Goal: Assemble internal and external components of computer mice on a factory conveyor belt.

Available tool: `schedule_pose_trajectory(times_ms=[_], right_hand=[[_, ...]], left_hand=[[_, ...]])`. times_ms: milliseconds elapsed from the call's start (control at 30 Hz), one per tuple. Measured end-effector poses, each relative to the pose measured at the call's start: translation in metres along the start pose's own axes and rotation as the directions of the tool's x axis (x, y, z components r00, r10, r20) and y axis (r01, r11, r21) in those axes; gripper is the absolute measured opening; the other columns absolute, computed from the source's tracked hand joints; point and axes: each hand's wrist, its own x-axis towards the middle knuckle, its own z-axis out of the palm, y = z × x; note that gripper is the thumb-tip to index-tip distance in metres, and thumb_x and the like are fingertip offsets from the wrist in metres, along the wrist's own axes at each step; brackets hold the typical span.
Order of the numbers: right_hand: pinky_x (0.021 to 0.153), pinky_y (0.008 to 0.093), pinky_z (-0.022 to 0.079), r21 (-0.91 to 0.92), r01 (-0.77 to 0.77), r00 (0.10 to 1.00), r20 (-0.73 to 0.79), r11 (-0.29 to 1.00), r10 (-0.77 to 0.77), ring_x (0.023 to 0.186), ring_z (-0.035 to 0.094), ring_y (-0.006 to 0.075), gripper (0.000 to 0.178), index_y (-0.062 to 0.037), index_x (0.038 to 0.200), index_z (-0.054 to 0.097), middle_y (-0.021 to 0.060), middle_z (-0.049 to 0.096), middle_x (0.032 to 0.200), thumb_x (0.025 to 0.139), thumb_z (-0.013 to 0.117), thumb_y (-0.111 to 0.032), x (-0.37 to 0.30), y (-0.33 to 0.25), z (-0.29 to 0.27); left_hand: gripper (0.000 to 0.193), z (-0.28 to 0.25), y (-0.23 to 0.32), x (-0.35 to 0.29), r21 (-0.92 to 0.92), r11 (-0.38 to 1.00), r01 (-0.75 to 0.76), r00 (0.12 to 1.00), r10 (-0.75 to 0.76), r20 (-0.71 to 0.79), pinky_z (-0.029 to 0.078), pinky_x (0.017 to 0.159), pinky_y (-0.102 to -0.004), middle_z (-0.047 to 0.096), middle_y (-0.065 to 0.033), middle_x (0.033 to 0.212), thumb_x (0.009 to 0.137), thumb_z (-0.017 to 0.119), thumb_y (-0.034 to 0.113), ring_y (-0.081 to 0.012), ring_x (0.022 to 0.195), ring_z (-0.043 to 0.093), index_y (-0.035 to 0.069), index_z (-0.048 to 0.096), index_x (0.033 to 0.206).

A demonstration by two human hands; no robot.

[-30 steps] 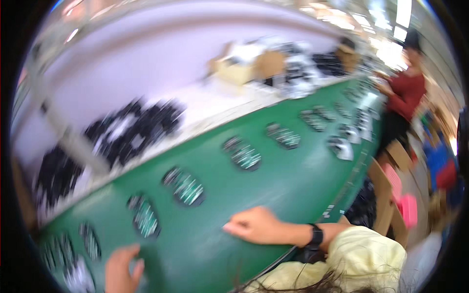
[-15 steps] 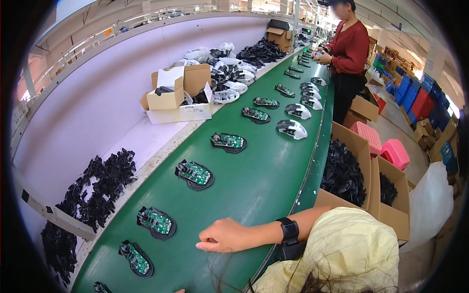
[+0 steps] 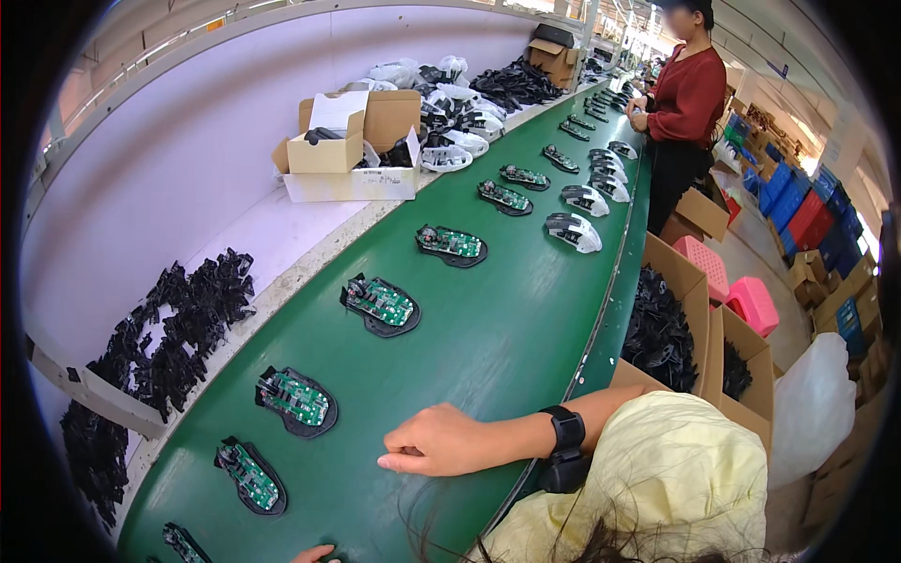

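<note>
My right hand [image 3: 436, 441], a dark band on its wrist, rests on the green belt [image 3: 450, 347]. Its fingers are curled in and I see nothing in them. Only a few fingers of my left hand [image 3: 313, 555] show at the bottom edge, beside a small dark bit I cannot make out. Computer mouse bases with green circuit boards lie in a line along the belt. The one nearest my right hand is an open mouse base [image 3: 297, 402] to its left; another mouse base [image 3: 251, 476] lies closer to my left hand.
White-and-black mouse shells [image 3: 573, 232] line the belt's right side. Black plastic parts [image 3: 192, 324] are heaped on the left ledge, beyond them an open carton [image 3: 352, 185]. A co-worker in red [image 3: 690, 94] stands far right. Cartons of black parts [image 3: 662, 324] stand beside the belt.
The whole view has shifted, so the belt and boxes sit higher in the picture. More of my left hand's fingers shows at the bottom edge. My right hand stays curled on the belt.
</note>
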Motion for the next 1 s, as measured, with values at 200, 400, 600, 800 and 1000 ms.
schedule_pose_trajectory(times_ms=[200, 400, 600, 800, 1000], right_hand=[[0.052, 0.0408, 0.043, -0.033, 0.018, 0.999, 0.029, 0.999, -0.018, 0.055, 0.058, 0.0279, 0.034, -0.0066, 0.065, 0.057, 0.0072, 0.059, 0.058, 0.088, 0.057, -0.032, -0.001, -0.002, 0.002], [0.053, 0.0412, 0.043, -0.027, -0.006, 0.999, 0.035, 1.0, 0.007, 0.056, 0.058, 0.028, 0.034, -0.0066, 0.065, 0.057, 0.0071, 0.059, 0.059, 0.088, 0.057, -0.032, 0.0, 0.002, 0.001], [0.048, 0.0379, 0.038, -0.035, 0.046, 0.999, -0.021, 0.998, -0.047, 0.05, 0.052, 0.024, 0.038, -0.0085, 0.065, 0.052, 0.0039, 0.053, 0.055, 0.09, 0.057, -0.036, 0.002, 0.004, 0.001], [0.053, 0.0414, 0.043, -0.033, -0.01, 1.0, 0.021, 0.999, 0.011, 0.057, 0.058, 0.0286, 0.035, -0.0066, 0.065, 0.057, 0.0079, 0.059, 0.059, 0.088, 0.056, -0.033, 0.003, 0.002, 0.001], [0.048, 0.0376, 0.04, -0.053, 0.042, 0.999, -0.014, 0.998, -0.043, 0.051, 0.053, 0.0238, 0.036, -0.0085, 0.066, 0.054, 0.0036, 0.054, 0.057, 0.089, 0.058, -0.036, 0.001, 0.006, 0.006]], left_hand=[[0.02, -0.005, -0.006, -0.005, 0.022, 0.997, 0.069, 0.997, -0.069, -0.024, 0.037, 0.05, -0.0291, 0.046, -0.0061, 0.058, 0.082, 0.064, 0.008, -0.0154, 0.051, 0.04, 0.005, 0.066, 0.102], [0.02, -0.005, -0.007, -0.001, 0.043, 0.999, 0.011, 0.999, -0.01, -0.032, 0.038, 0.051, -0.0297, 0.046, -0.0074, 0.058, 0.082, 0.064, 0.007, -0.0162, 0.051, 0.041, 0.005, 0.066, 0.102], [0.02, -0.007, -0.009, 0.001, 0.061, 0.998, 0.007, 0.998, -0.003, -0.065, 0.039, 0.051, -0.0308, 0.047, -0.0084, 0.059, 0.082, 0.065, 0.008, -0.0179, 0.05, 0.042, 0.005, 0.066, 0.102], [0.02, -0.007, -0.012, 0.0, 0.073, 0.997, -0.026, 0.997, 0.032, -0.072, 0.039, 0.051, -0.0308, 0.048, -0.0081, 0.059, 0.082, 0.065, 0.008, -0.018, 0.05, 0.042, 0.006, 0.066, 0.102], [0.021, -0.007, -0.014, -0.002, 0.065, 0.998, -0.017, 0.998, 0.021, -0.067, 0.038, 0.05, -0.0299, 0.048, -0.0073, 0.059, 0.082, 0.065, 0.008, -0.0175, 0.05, 0.042, 0.006, 0.066, 0.103]])
